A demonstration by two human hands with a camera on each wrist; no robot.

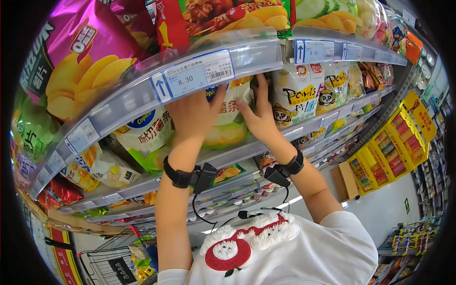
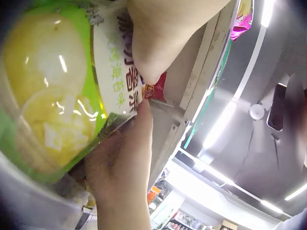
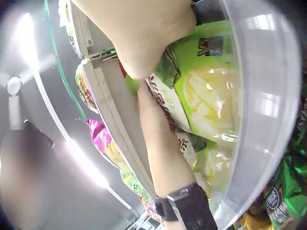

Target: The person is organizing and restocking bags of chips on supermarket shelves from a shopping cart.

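Observation:
A white-and-green chip bag [image 1: 229, 114] [image 2: 50, 91] [image 3: 206, 96] stands on the shelf under the price strip. My left hand [image 1: 194, 113] [image 2: 163, 33] [image 3: 163, 139] lies at its left side, thumb extended up, the other fingers partly behind the strip. At the bag's right side is my right hand [image 1: 261, 118] [image 2: 122, 167] [image 3: 144, 33], its thumb and a finger straight and spread apart. The fingertips of both hands are partly hidden by the shelf edge and the bag.
Above the hands runs a clear price strip [image 1: 261, 50] with larger bags over it. More bags [image 1: 142, 130] [image 1: 297, 90] stand on both sides. Lower left is a shopping cart [image 1: 102, 266]; at right, a yellow display rack [image 1: 389, 147].

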